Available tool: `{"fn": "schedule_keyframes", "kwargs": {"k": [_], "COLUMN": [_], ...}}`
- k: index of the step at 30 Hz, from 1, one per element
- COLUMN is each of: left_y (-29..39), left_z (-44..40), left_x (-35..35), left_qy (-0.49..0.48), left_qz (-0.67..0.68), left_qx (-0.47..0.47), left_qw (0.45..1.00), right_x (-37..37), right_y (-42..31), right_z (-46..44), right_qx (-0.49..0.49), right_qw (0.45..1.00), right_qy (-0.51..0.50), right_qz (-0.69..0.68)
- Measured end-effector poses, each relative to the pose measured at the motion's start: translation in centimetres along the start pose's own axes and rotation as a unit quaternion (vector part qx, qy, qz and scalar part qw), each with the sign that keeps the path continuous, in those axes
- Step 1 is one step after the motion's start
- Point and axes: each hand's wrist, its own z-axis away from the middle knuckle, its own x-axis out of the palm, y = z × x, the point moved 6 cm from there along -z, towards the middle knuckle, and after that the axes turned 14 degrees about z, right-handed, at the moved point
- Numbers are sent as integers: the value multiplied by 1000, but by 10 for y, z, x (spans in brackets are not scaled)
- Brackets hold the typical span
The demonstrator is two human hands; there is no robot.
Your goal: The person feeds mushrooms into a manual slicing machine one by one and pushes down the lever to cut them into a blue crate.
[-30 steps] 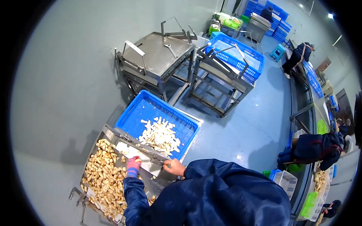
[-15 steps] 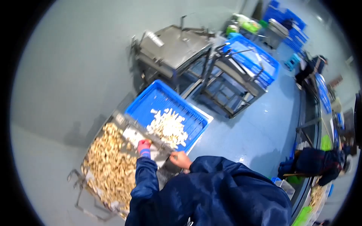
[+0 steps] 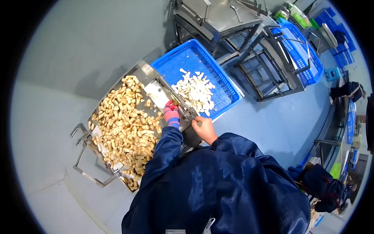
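Looks under halfway: big heap of brown pieces [image 3: 126, 126] on the metal counter [image 3: 150, 112], fewer pale pieces [image 3: 196, 90] in the blue crate [image 3: 226, 82]. Left hand [image 3: 171, 114] pinches a small piece [image 3: 175, 103], long axis unclear; right hand [image 3: 205, 129] grips the lever [image 3: 176, 96], which slants upper left to lower right.

Both hands close together near the centre of the frame.
The left hand [image 3: 172, 114], pink-covered, bends its fingers atop a raised forearm [image 3: 168, 141]; the bare right hand [image 3: 204, 129], lower right of it, curls shut.
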Motion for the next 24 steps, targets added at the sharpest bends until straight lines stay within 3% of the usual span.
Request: {"fn": "schedule_keyframes", "kwargs": {"k": [5, 8, 12, 13, 16, 17, 19, 21, 23, 24], "left_y": [22, 0, -6, -3, 2, 1, -12, -20, -24, -2], "left_z": [13, -3, -9, -8, -8, -9, -16, -24, -18, -10], "left_x": [1, 1, 1, 2, 2, 3, 3, 5, 3, 2], "left_qy": [21, 10, -18, -18, -48, -60, -55, -48, -40, -40], "left_qz": [-63, -13, -2, 41, -10, -10, 4, 34, 79, -5], "left_qx": [40, 107, 22, 65, 40, 42, 25, 41, 49, 42], "left_qw": [997, 994, 1000, 997, 998, 997, 998, 997, 995, 998], "right_x": [6, 29, 3, 4, 10, 25, 19, 57, -7, 7], "right_y": [2, 35, 2, -3, 9, 29, 23, 47, -17, 3], "right_z": [3, 15, 6, 5, 6, 14, 16, 10, -2, 5], "right_qx": [-3, -38, -15, -23, -71, -34, -24, 80, 37, -20], "right_qw": [999, 996, 999, 999, 996, 998, 995, 995, 997, 998], "right_qy": [13, -20, 1, 6, 22, -29, 20, 48, -5, 45], "right_qz": [-38, -75, -43, -48, -54, -42, -91, 29, -66, -46]}}
